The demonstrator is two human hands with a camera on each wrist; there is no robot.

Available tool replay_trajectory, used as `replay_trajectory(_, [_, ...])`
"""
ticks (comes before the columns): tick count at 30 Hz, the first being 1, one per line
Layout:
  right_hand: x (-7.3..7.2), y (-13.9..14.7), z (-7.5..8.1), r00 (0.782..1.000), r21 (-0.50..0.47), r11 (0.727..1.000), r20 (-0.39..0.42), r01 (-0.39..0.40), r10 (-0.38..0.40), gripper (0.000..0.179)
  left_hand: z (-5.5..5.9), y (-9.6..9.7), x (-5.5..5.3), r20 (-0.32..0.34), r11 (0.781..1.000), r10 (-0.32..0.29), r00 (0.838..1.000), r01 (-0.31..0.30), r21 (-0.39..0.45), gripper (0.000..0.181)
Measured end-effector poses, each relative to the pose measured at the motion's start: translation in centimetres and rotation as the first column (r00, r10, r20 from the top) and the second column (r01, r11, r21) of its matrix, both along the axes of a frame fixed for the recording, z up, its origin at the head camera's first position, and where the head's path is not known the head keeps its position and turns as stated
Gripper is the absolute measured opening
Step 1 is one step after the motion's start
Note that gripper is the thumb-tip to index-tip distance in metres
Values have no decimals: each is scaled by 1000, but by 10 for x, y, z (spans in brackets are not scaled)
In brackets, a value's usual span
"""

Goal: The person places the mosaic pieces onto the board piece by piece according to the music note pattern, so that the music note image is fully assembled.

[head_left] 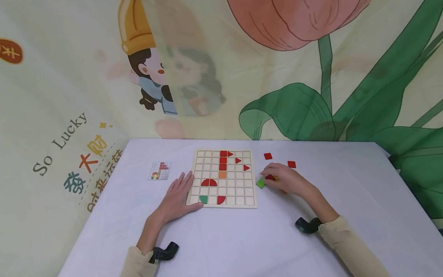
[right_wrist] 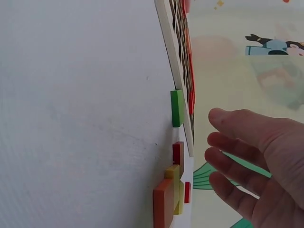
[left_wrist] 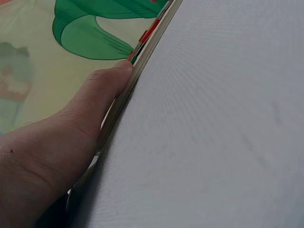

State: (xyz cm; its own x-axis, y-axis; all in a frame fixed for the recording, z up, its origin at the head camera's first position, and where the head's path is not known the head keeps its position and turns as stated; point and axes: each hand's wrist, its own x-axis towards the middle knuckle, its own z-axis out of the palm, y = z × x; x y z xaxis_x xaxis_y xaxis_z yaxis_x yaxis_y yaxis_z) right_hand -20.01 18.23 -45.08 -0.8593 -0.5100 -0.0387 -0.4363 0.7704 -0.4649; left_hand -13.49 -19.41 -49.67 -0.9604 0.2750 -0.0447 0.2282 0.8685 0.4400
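Observation:
A wooden grid board (head_left: 238,190) lies on the table and bears a column of red squares, an orange square (head_left: 222,174), red triangles, red quarter rounds and a green quarter round (head_left: 203,199). My left hand (head_left: 177,197) rests along its left side, the thumb at the front edge. Right of the board, my right hand (head_left: 285,177) hovers over loose blocks with bent fingers and nothing between them in the right wrist view. Beneath it lie a green block (right_wrist: 177,109), a red block (right_wrist: 178,153), yellow blocks (right_wrist: 175,183) and an orange block (right_wrist: 163,204).
A printed pattern card (head_left: 159,171) lies left of the board. Two red squares, one nearer (head_left: 292,164) and one farther (head_left: 268,156), sit beyond my right hand. A white cloth (head_left: 221,242) covers the table, and a patterned curtain hangs behind it.

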Motion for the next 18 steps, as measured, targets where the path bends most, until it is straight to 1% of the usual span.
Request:
replay_trajectory(2, [0, 0, 0, 1000, -5, 1000, 0, -25, 25, 27, -1, 0, 0, -1, 1000, 1, 1000, -1, -4, 103])
replay_trajectory(6, [0, 0, -1, 993, -3, 994, -33, -112, 112, 21, -2, 0, 1, -10, 1000, -3, 1000, 3, -5, 103])
replay_trajectory(9, [1, 0, -3, 988, -3, 989, -50, -146, 146, 18, -2, 0, 0, -9, 1000, -5, 1000, 5, -2, 103])
replay_trajectory(15, [1, 2, -7, 983, 21, 984, -47, -175, 176, 19, -2, 1, -1, -4, 1000, -1, 1000, 1, -12, 103])
replay_trajectory(18, [1, 2, -7, 983, 38, 983, -39, -180, 182, 20, -2, 0, -1, -10, 1000, -3, 1000, 3, 2, 103])
